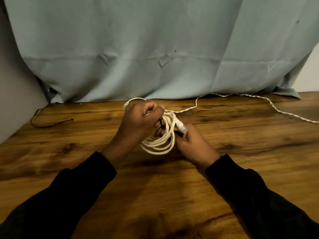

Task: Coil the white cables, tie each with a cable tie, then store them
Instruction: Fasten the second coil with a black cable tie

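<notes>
A coiled white cable (158, 144) hangs in several loops between my hands above the wooden table (86, 152). My left hand (139, 121) grips the top of the coil, and one clear plug end (124, 105) pokes out behind it. My right hand (191, 142) pinches the coil's right side, where the other clear plug (182, 127) lies, together with a thin black cable tie (161, 123) that shows between the hands. A second white cable (241, 95), twisted and uncoiled, trails across the table to the right edge.
A black cable tie (50, 124) lies curved on the table at the far left. A pale green cloth (155, 49) hangs behind the table's back edge. A grey wall (15, 100) borders the left side.
</notes>
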